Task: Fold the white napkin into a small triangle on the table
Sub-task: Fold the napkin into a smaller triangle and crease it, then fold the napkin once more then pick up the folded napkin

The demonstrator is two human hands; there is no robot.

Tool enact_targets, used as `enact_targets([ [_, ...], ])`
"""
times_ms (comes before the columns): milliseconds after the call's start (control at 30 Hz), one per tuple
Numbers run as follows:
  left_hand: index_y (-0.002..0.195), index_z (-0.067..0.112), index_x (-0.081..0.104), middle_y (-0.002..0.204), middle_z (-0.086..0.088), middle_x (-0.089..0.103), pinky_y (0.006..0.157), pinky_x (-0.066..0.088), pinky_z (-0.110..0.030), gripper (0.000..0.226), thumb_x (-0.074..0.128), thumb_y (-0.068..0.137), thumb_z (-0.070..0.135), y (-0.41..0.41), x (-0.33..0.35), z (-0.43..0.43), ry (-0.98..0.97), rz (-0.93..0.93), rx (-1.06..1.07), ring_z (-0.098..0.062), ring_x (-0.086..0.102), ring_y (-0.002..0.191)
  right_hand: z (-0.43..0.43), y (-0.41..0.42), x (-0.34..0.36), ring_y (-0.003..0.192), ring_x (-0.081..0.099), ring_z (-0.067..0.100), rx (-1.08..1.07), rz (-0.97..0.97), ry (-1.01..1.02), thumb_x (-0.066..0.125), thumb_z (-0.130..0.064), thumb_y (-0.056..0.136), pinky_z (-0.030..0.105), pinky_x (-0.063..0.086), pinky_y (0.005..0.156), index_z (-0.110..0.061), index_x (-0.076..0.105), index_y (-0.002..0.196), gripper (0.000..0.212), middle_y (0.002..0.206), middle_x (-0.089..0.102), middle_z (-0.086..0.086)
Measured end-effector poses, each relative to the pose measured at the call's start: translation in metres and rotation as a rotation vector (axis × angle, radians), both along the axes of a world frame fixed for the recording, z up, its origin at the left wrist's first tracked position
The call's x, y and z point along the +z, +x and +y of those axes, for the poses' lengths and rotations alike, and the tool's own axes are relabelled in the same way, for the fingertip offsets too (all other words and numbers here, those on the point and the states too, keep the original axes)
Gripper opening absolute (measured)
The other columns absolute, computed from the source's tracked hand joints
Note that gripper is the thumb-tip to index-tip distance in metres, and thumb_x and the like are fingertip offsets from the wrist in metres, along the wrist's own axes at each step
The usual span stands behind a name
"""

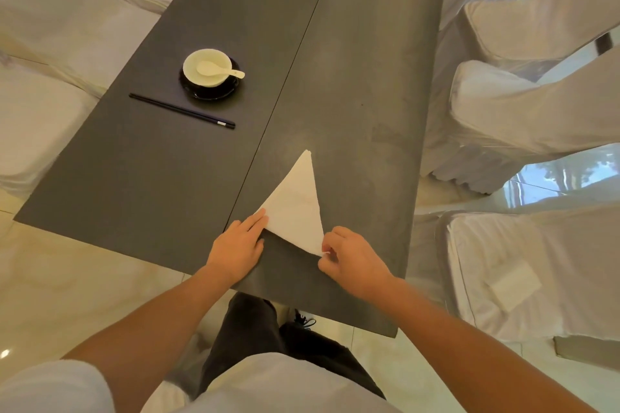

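The white napkin lies folded as a long triangle on the dark grey table, its point aimed away from me. My left hand lies flat with straight fingers, fingertips pressing the napkin's near left corner. My right hand pinches the napkin's near right corner between thumb and fingers, close to the table's front edge.
A white bowl with a spoon sits on a black saucer at the far left, with black chopsticks in front of it. White-covered chairs line the right side and more stand at the left. A seam splits the tabletop.
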State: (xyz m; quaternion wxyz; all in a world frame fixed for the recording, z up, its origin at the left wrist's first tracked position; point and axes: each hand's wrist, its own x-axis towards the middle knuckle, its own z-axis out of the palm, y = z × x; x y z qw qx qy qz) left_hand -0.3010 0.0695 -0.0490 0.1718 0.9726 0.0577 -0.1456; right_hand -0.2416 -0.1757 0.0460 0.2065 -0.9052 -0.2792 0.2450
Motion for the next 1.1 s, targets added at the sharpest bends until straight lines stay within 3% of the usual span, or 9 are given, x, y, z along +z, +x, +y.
enact_targets([
  [167,0.142,0.023,0.045,0.151,0.007,0.039,0.094,0.051,-0.028,0.046,0.05,0.098,0.037,0.005,0.003,0.0,-0.072,-0.011,0.02,-0.014,0.057,0.111,0.032,0.032,0.029,0.078,0.054,0.019,-0.169,0.124,0.135,0.056,-0.022,0.087,0.031,0.045,0.071,-0.011,0.06,0.087,0.012,0.091,0.06,0.003],
  [267,0.131,0.022,0.057,0.144,0.008,0.042,0.09,0.053,-0.029,0.037,0.051,0.098,0.036,0.012,0.007,0.001,-0.117,-0.018,0.036,-0.016,0.061,0.101,0.051,0.053,0.035,0.069,0.053,0.018,-0.385,0.257,0.173,0.048,-0.023,0.089,0.03,0.045,0.061,-0.013,0.058,0.091,0.014,0.085,0.064,0.003],
  [367,0.118,0.018,0.066,0.13,0.006,0.048,0.089,0.052,-0.027,0.03,0.055,0.097,0.034,0.019,0.005,0.003,-0.187,-0.037,0.107,-0.014,0.06,0.095,0.068,0.072,0.028,0.067,0.047,0.014,-0.518,0.287,0.18,0.041,-0.022,0.094,0.026,0.036,0.054,-0.013,0.052,0.091,0.014,0.078,0.054,-0.002],
  [533,0.109,0.017,0.07,0.115,0.007,0.054,0.084,0.051,-0.027,0.022,0.065,0.091,0.029,0.027,0.0,0.01,-0.292,-0.011,0.25,-0.012,0.058,0.088,0.085,0.098,0.005,0.081,0.056,0.018,-0.678,0.313,0.233,0.039,-0.021,0.095,0.025,0.04,0.057,-0.014,0.055,0.1,0.018,0.095,0.063,0.002],
  [833,0.099,0.027,0.071,0.104,0.014,0.062,0.081,0.054,-0.027,0.019,0.061,0.092,0.04,0.034,0.004,0.021,-0.256,0.005,0.245,-0.006,0.06,0.089,0.098,0.132,-0.024,0.075,0.054,0.014,-0.811,0.313,0.237,0.041,-0.021,0.095,0.023,0.04,0.057,-0.012,0.058,0.102,0.02,0.087,0.06,-0.002],
  [1000,0.098,0.025,0.071,0.097,0.011,0.065,0.075,0.053,-0.024,0.018,0.058,0.094,0.037,0.041,0.007,0.015,-0.255,0.02,0.316,-0.006,0.059,0.081,0.102,0.136,-0.036,0.066,0.038,0.017,-0.849,0.425,0.288,0.038,-0.034,0.096,0.03,0.031,0.059,-0.015,0.042,0.073,0.03,0.071,0.044,0.0],
  [1100,0.096,0.024,0.07,0.092,0.011,0.064,0.071,0.054,-0.025,0.017,0.058,0.094,0.036,0.043,0.008,0.013,-0.254,0.035,0.361,-0.007,0.059,0.076,0.095,0.125,-0.042,0.072,0.045,0.017,-0.784,0.49,0.231,0.04,-0.038,0.097,0.031,0.035,0.065,-0.013,0.053,0.08,0.033,0.078,0.052,0.0],
])
